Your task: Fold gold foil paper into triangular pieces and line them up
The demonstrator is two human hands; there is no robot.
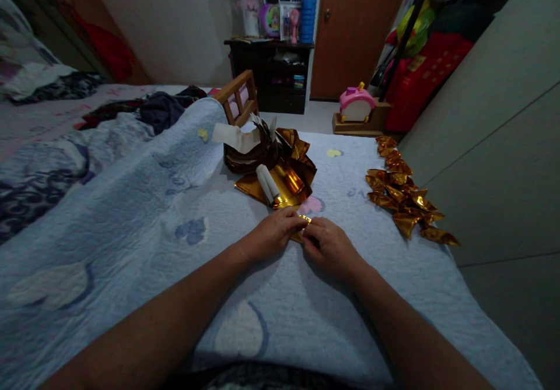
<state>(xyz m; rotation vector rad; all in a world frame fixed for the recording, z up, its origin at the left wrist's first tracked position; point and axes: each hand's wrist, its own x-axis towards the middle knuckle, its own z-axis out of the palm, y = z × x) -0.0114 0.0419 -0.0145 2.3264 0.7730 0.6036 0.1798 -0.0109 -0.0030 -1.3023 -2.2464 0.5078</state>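
Note:
Both hands meet over the quilt with a small piece of gold foil paper [305, 220] pinched between them. My left hand [280, 228] has its thumb and fingers closed on the foil's left side. My right hand [329, 244] grips the right side, its fingers curled. Parts of the foil are hidden under the fingers. Just beyond lies a loose stack of gold foil sheets [286, 183], with a rolled white paper [266, 185] on top and dark-edged papers [251, 155] behind. To the right is a pile of folded gold foil pieces [400, 195].
A blue patterned quilt [184, 273] covers the surface under my hands. A wooden bed rail [240, 95] stands at the far left edge. Crumpled clothes [161, 110] lie to the left. Beyond are a dark shelf [266, 75] and a pink toy [356, 104]; a pale cabinet [494, 145] borders the right.

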